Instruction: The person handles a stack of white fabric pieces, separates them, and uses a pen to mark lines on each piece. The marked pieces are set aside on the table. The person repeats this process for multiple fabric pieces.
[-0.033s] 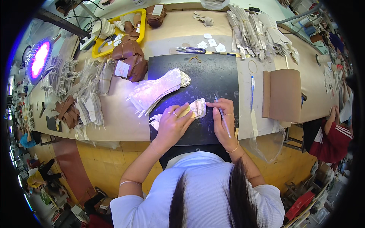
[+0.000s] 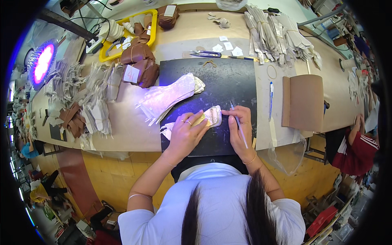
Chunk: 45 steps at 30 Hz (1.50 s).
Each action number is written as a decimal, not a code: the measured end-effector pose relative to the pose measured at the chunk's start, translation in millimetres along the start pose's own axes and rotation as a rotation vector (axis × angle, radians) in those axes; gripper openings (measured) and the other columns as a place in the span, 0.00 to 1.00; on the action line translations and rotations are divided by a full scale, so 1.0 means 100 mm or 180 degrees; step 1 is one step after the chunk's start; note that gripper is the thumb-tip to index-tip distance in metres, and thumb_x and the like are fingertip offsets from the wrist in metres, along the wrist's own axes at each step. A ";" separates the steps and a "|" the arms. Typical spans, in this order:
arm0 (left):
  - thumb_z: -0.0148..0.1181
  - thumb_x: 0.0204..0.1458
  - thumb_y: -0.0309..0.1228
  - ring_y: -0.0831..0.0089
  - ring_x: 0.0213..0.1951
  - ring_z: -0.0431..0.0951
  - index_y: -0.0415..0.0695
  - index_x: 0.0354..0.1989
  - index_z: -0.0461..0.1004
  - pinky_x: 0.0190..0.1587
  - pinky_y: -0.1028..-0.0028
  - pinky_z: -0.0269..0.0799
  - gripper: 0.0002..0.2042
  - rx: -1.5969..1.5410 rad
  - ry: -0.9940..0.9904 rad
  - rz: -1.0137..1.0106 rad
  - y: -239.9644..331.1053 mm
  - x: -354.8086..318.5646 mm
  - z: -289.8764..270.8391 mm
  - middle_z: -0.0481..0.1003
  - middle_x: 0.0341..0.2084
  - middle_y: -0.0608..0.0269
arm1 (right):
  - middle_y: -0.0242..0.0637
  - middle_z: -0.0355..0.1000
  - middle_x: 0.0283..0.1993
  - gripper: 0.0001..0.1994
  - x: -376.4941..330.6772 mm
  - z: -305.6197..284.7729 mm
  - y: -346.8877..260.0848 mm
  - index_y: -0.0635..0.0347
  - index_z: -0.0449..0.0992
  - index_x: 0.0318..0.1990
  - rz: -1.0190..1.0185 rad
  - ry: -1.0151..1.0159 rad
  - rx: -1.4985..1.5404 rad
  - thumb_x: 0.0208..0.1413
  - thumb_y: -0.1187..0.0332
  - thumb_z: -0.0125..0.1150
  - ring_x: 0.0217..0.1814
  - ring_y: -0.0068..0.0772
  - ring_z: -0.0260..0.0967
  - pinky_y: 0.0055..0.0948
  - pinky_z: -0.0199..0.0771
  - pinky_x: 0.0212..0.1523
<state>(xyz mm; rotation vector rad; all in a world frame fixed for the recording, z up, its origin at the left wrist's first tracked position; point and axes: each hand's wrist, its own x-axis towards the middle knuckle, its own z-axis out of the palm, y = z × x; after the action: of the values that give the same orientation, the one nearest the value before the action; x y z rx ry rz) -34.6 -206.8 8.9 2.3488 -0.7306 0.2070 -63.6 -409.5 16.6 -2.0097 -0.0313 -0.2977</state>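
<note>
A small stack of pale, shoe-tongue-like cut pieces [image 2: 215, 116] lies on the black mat [image 2: 234, 81] in front of me. My left hand [image 2: 185, 132] presses over it, fingers closed on its top and near side. A slim pen-like stick with a clear shaft [image 2: 243, 136] is held in my right hand [image 2: 241, 126]. That hand's forefinger reaches the stack's right end. Beyond my left hand lies another fanned stack of pale pieces [image 2: 173, 94]. The pale ends of more strips [image 2: 166, 131] show beside my left wrist.
Bundled brown pieces [image 2: 141, 73] and a yellow basket [image 2: 153, 28] stand at far left, near a glowing lamp [image 2: 43, 63]. Thread snips [image 2: 205, 54], paper tags [image 2: 228, 45] and pale strip bundles [image 2: 265, 32] lie beyond the mat. A blue pen [image 2: 271, 100] and brown board [image 2: 304, 102] are right.
</note>
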 end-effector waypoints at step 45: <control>0.73 0.45 0.23 0.55 0.43 0.78 0.41 0.44 0.75 0.43 0.62 0.77 0.17 -0.0796 0.0312 -0.0191 -0.12 0.10 -0.08 0.73 0.43 0.52 | 0.49 0.71 0.48 0.09 -0.01 0.03 0.03 0.63 0.73 0.50 -0.0176 -0.0254 -0.0103 0.69 0.69 0.55 0.48 0.51 0.72 0.40 0.74 0.50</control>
<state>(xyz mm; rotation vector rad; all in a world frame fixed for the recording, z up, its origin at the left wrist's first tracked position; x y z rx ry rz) -19.0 -198.3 12.0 2.1041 -0.6010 0.1912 -63.6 -408.0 12.4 -2.0546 -0.1333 -0.2545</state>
